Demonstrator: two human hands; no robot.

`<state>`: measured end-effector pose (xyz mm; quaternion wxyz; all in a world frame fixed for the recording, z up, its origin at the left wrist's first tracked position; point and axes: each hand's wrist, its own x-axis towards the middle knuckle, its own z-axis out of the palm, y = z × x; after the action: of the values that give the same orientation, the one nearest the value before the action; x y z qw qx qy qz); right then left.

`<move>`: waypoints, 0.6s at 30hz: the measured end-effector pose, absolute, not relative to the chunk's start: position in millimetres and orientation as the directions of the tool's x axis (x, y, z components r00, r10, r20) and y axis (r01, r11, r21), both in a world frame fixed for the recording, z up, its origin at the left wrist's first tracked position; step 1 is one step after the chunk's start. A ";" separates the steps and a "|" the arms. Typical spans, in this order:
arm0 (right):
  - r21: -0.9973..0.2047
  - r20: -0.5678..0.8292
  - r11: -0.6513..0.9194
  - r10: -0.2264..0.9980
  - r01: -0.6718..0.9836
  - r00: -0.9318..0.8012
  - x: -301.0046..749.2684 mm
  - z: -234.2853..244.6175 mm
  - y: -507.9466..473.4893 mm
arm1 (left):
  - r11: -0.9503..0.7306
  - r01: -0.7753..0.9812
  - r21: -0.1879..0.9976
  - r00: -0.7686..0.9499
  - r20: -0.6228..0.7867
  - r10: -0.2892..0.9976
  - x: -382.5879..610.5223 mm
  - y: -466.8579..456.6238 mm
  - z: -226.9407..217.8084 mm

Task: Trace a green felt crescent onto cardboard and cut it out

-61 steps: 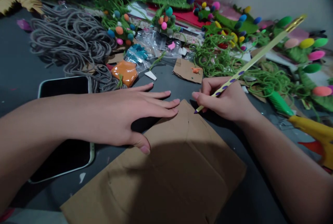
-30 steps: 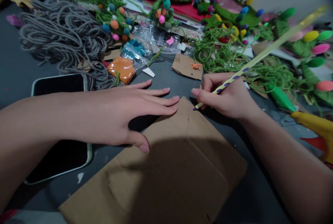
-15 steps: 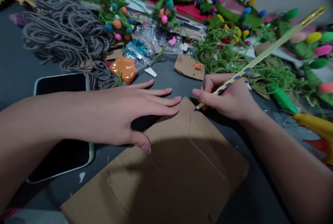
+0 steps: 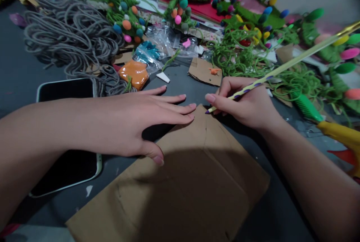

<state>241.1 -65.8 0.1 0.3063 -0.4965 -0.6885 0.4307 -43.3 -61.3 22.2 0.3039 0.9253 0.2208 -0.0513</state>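
A brown cardboard sheet (image 4: 191,185) lies on the dark grey surface in front of me. My left hand (image 4: 140,120) rests flat with fingers stretched out, its fingertips and thumb pressing on the sheet's far left edge. My right hand (image 4: 247,103) is closed round a long yellow pencil with purple dots (image 4: 281,69). The pencil's tip touches the cardboard's far corner, just right of my left fingertips. A short dark line runs down the cardboard from that corner.
A phone (image 4: 66,133) with a dark screen lies under my left forearm. Behind are a grey cord pile (image 4: 73,39), an orange bag (image 4: 134,73), a small cardboard scrap (image 4: 204,71), green yarn (image 4: 239,56), coloured pompom decorations, and a yellow glue gun (image 4: 343,137) at right.
The pencil tip has shifted slightly left towards the cardboard's corner and the pencil now lies flatter. My left hand has stayed in place.
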 end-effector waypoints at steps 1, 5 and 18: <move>-0.894 -0.005 0.145 0.943 0.423 -0.333 241.1 0.3 -65.7 | -0.715 0.438 0.545 0.898 -0.224 0.380 -43.3 -61.3 22.2; -0.887 -0.001 0.164 0.933 0.431 -0.359 241.3 0.8 -65.3 | -0.690 0.442 0.573 0.893 -0.212 0.397 -43.1 -61.3 22.6; -0.870 0.007 0.183 0.933 0.458 -0.359 242.1 2.5 -64.8 | -0.709 0.432 0.558 0.900 -0.211 0.383 -43.1 -61.2 22.2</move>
<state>242.1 -64.8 2.5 0.2875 -0.4878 -0.7133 0.4130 -43.1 -61.2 22.2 0.3114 0.9235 0.2206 -0.0397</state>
